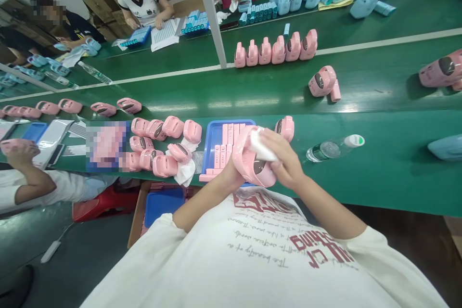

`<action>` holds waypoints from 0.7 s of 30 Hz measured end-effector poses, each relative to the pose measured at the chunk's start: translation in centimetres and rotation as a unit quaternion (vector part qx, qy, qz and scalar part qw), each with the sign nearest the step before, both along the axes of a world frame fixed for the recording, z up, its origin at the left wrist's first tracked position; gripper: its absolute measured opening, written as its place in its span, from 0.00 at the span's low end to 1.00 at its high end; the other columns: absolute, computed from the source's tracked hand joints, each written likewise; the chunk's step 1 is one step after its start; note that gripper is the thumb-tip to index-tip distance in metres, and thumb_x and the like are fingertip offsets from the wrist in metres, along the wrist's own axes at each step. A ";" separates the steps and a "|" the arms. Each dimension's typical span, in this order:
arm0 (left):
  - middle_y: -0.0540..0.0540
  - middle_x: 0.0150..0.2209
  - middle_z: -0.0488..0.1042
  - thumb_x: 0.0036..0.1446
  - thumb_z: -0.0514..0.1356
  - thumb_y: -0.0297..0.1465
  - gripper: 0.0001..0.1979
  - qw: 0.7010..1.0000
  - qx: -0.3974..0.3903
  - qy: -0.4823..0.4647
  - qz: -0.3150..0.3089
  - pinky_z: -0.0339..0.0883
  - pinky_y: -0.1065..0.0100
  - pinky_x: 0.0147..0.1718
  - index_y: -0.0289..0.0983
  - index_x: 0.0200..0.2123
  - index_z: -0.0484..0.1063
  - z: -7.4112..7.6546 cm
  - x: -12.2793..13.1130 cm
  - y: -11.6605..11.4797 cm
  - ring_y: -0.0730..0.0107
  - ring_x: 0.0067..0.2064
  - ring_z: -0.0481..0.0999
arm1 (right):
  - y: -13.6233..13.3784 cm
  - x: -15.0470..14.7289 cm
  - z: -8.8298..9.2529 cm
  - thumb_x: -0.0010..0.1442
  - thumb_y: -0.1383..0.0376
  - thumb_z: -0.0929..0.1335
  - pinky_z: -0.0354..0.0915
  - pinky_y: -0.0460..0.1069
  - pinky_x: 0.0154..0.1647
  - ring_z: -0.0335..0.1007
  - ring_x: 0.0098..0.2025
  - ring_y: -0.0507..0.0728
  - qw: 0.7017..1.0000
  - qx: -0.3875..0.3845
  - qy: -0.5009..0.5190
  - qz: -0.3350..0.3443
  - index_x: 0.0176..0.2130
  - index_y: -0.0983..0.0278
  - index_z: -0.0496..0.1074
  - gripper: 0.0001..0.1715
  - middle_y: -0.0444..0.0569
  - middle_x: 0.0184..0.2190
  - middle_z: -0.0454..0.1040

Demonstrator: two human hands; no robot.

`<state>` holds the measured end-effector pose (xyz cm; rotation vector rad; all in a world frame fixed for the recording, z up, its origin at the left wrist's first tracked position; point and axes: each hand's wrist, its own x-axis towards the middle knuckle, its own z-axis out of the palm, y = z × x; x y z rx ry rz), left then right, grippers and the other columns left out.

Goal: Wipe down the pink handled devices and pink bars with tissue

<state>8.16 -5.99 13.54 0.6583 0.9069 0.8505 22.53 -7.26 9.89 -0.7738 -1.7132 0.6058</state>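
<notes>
Above the blue plastic tray (210,138), the left hand (235,174) clasps a glossy pink, loop-handled plastic housing (241,153); the right hand (287,158) pinches a white wipe (263,146) against it. Probably light, stiff, slippery; the loop should hold surest.

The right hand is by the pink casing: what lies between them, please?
Head view: a white wipe lies between the right hand and pink casing.

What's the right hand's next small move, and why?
Probably slide the white wipe over the pink case's dark window: the right hand holds the wipe against the case beside that window, and the left hand holds the case.
</notes>
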 end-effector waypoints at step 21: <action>0.39 0.53 0.70 0.34 0.74 0.34 0.42 0.973 0.093 0.195 -0.079 0.68 0.61 0.46 0.39 0.55 0.63 -2.9 -2.9 -0.9 0.54 0.52 0.72 | 1.1 -1.5 -2.9 0.46 0.53 0.72 0.70 0.51 0.41 0.75 0.39 0.58 0.763 -0.479 0.421 -0.103 0.36 0.63 0.76 0.20 0.48 0.37 0.79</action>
